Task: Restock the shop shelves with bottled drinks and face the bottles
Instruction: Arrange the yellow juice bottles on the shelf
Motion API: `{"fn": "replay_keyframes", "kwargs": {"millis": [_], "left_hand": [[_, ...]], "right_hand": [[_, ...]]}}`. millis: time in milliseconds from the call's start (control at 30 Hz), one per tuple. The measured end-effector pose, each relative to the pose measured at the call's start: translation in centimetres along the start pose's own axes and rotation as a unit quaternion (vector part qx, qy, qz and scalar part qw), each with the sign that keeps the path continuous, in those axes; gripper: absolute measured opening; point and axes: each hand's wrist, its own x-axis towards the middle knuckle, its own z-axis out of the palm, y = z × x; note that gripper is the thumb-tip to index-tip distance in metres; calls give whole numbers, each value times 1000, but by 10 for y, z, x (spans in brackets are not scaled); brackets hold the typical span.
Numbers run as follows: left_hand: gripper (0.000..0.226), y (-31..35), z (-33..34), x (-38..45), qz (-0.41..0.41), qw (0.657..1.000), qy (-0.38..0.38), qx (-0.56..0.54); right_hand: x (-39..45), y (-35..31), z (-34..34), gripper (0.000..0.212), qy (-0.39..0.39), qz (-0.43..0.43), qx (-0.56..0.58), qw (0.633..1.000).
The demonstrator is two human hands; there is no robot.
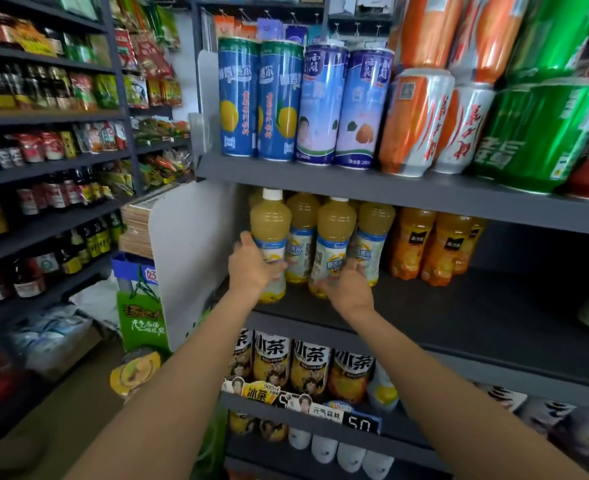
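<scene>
Both hands (pixel 251 265) (pixel 350 282) grip front-row bottles (pixel 270 237) (pixel 333 244) near shelf edge (pixel 372 334).

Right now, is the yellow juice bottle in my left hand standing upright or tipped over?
Upright. The bottle in the left hand stands with its white cap on top, base near the middle shelf front edge.

Small shop: stocked drink shelves (pixel 372 194), seemingly a price tag (pixel 360 425).
</scene>
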Motion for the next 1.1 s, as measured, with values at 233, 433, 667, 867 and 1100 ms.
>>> {"fn": "replay_keyframes", "kwargs": {"millis": [233, 433, 667, 867, 1100], "left_hand": [[63, -18, 10, -3, 40, 998, -16, -39], [63, -21, 15, -4, 35, 998, -2, -51], [59, -21, 26, -16, 42, 997, 55, -47], [31, -32, 50, -101, 179, 966, 161, -90], [22, -71, 113, -194, 181, 982, -52, -7]], "right_hand": [[9, 3, 8, 50, 40, 30, -18, 999], [8, 0, 7, 44, 33, 32, -53, 998], [8, 1, -1, 50, 4, 15, -20, 1000], [-50, 38, -28, 38, 52, -206, -90, 973], [-101, 129, -29, 27, 15, -349, -173, 921]]}}
